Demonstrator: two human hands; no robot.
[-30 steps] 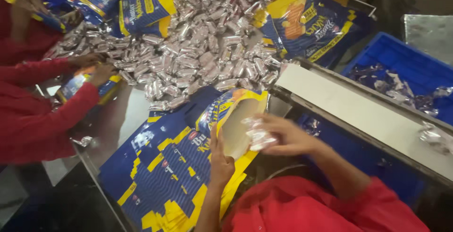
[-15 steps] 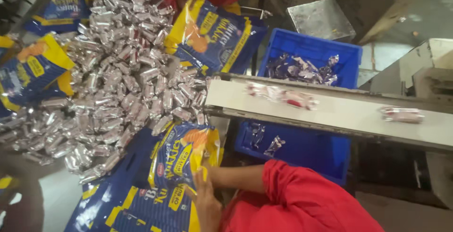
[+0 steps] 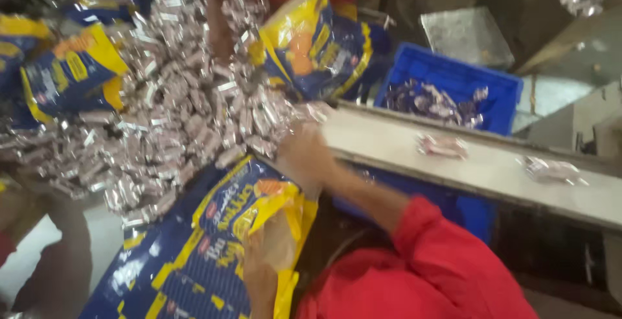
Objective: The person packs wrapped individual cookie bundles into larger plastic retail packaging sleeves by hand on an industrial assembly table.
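My left hand [image 3: 259, 270] grips the mouth of a blue and yellow bag [image 3: 227, 218] and holds it open, low in the view. That bag lies on a stack of flat bags of the same kind [image 3: 162, 280]. My right hand [image 3: 301, 157], blurred, reaches out over the near edge of a big pile of small silver-wrapped packets [image 3: 175, 118], just left of the end of a pale conveyor belt [image 3: 492, 179]. The blur hides whether its fingers hold any packets. Red sleeves cover both my arms.
Two wrapped packets [image 3: 444, 145] [image 3: 551, 168] ride on the belt. A blue crate [image 3: 499, 92] with more packets stands behind it. Across the pile another person in red holds a filled bag [image 3: 317, 47]. A further filled bag [image 3: 71, 72] sits at the left.
My right hand has left the bag's mouth and stretched out to the pile beside the belt. The view swung right, then back a little. My left hand still holds the bag.
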